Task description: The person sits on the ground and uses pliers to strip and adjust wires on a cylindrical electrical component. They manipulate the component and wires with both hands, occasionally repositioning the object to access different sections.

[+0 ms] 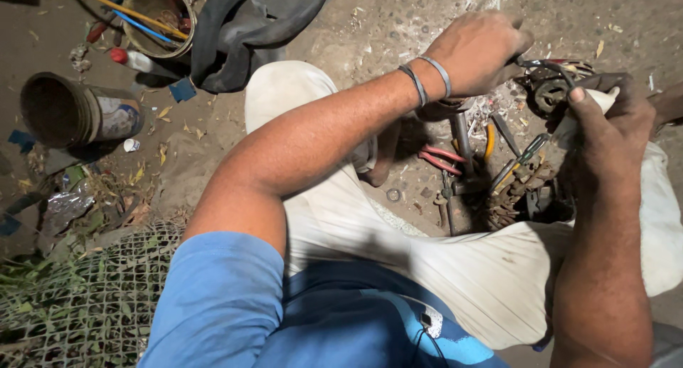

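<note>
My left hand [480,51], with two bangles at the wrist, is closed around a thin tool handle beside a dark, greasy metal part [551,90]. My right hand [612,122] grips that same part together with a white rag [569,129], thumb pressed on top. What sits under both hands is mostly hidden. Both hands hover over my knees, which are in pale trousers.
On the dirt below lie red-handled pliers [441,158], a hammer [464,147], a yellow-handled tool [489,140] and a chain [509,201]. A tin can [71,112] lies on its side at left; a bucket of tools [153,16] and a rubber inner tube [249,26] are beyond. Wire mesh [78,297] lies lower left.
</note>
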`<state>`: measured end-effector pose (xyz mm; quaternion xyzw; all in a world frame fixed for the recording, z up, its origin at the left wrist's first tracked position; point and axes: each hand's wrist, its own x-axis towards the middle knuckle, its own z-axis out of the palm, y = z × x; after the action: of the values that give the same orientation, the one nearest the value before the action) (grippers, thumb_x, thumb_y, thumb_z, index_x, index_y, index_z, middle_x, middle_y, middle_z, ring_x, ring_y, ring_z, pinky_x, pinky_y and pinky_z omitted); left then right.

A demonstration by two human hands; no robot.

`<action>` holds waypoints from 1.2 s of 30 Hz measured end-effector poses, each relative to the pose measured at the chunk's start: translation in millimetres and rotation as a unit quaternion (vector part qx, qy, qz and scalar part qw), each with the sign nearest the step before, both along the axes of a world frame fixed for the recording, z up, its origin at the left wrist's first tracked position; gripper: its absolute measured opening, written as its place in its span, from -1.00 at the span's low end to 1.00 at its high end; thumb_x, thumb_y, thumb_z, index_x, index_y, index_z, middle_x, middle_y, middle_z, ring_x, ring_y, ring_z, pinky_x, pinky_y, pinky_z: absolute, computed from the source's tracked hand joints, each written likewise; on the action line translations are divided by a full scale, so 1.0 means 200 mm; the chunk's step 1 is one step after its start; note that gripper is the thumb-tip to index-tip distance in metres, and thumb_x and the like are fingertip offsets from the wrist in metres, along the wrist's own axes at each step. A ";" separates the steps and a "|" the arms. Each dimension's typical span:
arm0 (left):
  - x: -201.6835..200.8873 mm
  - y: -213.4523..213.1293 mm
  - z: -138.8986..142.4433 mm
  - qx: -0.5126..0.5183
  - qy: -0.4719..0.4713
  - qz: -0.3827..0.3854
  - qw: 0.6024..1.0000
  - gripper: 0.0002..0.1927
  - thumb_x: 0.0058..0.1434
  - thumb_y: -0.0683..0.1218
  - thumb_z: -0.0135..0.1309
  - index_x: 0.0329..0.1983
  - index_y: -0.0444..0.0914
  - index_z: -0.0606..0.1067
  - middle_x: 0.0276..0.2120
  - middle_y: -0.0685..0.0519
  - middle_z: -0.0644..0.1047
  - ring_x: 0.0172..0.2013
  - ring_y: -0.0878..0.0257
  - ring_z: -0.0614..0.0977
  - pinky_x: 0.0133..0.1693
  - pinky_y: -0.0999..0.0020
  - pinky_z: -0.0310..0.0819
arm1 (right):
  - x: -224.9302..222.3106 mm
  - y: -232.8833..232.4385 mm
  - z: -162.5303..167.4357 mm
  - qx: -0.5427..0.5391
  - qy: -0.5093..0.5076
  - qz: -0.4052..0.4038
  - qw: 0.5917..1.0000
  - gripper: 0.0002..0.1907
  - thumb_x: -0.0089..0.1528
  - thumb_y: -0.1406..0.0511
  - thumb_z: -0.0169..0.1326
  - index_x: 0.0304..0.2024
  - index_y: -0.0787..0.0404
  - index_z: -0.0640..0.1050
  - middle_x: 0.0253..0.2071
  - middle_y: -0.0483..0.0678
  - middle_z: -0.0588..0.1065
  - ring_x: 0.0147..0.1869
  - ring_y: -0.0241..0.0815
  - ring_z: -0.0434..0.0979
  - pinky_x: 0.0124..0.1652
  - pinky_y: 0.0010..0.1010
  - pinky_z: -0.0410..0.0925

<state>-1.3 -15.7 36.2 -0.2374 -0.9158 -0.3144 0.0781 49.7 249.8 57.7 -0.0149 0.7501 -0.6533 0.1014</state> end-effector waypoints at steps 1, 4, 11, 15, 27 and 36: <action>0.00 0.00 0.00 0.018 0.010 -0.006 1.000 -0.69 0.02 0.01 0.34 -0.26 -0.24 0.57 -0.30 -0.10 0.58 -0.20 -0.06 0.64 -0.17 0.02 0.53 | 0.00 0.00 0.00 -0.011 0.001 0.003 1.000 -0.76 0.45 0.38 0.30 -0.06 0.35 0.46 -0.29 -0.02 0.48 -0.36 -0.27 0.47 -0.36 -0.44 0.37; -0.01 0.00 -0.01 0.002 -0.013 -0.024 1.000 -0.74 0.08 -0.04 0.28 -0.21 -0.25 0.57 -0.32 -0.11 0.59 -0.24 -0.06 0.66 -0.20 0.02 0.55 | 0.00 -0.01 -0.01 -0.039 0.007 0.018 0.999 -0.78 0.44 0.40 0.28 -0.07 0.35 0.46 -0.26 0.00 0.49 -0.32 -0.25 0.50 -0.31 -0.42 0.41; 0.00 0.02 -0.07 -0.063 -0.052 -0.066 0.994 -0.82 0.12 -0.19 0.15 -0.18 -0.19 0.59 -0.41 -0.14 0.61 -0.30 -0.06 0.69 -0.24 0.01 0.57 | -0.01 -0.02 -0.01 0.006 0.014 0.026 1.000 -0.76 0.44 0.39 0.28 -0.01 0.37 0.47 -0.18 0.00 0.53 -0.23 -0.27 0.53 -0.20 -0.43 0.46; 0.02 -0.01 -0.07 -0.066 -0.007 -0.075 0.995 -0.79 0.02 -0.20 0.17 -0.24 -0.24 0.59 -0.42 -0.16 0.61 -0.28 -0.10 0.68 -0.25 0.00 0.57 | 0.00 -0.05 -0.01 0.014 0.017 0.016 1.000 -0.76 0.41 0.39 0.27 0.01 0.39 0.49 -0.16 -0.01 0.53 -0.20 -0.30 0.51 -0.17 -0.46 0.44; 0.03 -0.02 -0.06 -0.073 -0.018 -0.078 0.994 -0.86 0.05 -0.28 0.12 -0.30 -0.28 0.59 -0.44 -0.16 0.61 -0.32 -0.06 0.70 -0.27 0.02 0.58 | 0.00 -0.06 -0.02 -0.015 0.023 0.041 0.999 -0.76 0.45 0.41 0.25 0.03 0.39 0.46 -0.15 0.01 0.54 -0.21 -0.27 0.55 -0.21 -0.42 0.48; 0.04 -0.04 -0.05 -0.069 -0.017 -0.086 0.994 -0.90 0.04 -0.23 0.16 -0.34 -0.28 0.59 -0.43 -0.17 0.61 -0.30 -0.09 0.69 -0.26 0.01 0.57 | 0.01 -0.09 0.00 -0.010 0.015 0.024 1.000 -0.75 0.43 0.39 0.29 0.01 0.36 0.47 -0.14 -0.02 0.54 -0.20 -0.31 0.53 -0.21 -0.48 0.45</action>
<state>7.4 -23.9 25.2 -0.3148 -0.9127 -0.2598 0.0185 52.4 231.8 57.7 -0.0438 0.7447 -0.6575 0.1061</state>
